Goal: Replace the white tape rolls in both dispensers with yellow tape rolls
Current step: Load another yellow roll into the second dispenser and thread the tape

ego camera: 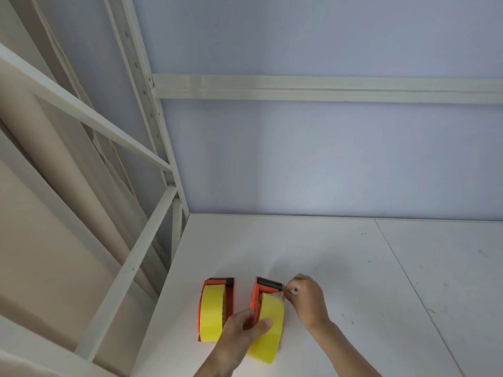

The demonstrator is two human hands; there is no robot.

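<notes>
Yellow tape roll in right orange plastic dispenser: left hand gripping it steady; right hand pinching tape end toward cutter.

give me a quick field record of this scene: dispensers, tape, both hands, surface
left dispenser: orange, yellow roll seated, untouched
right dispenser: orange, toothed blade at far end
right yellow roll: at the right dispenser, seating unclear
left hand: holds right yellow roll, thumb on its face
right hand: pinches the tape end near the blade
surface: white, scuffed
white rolls: none in view
</notes>
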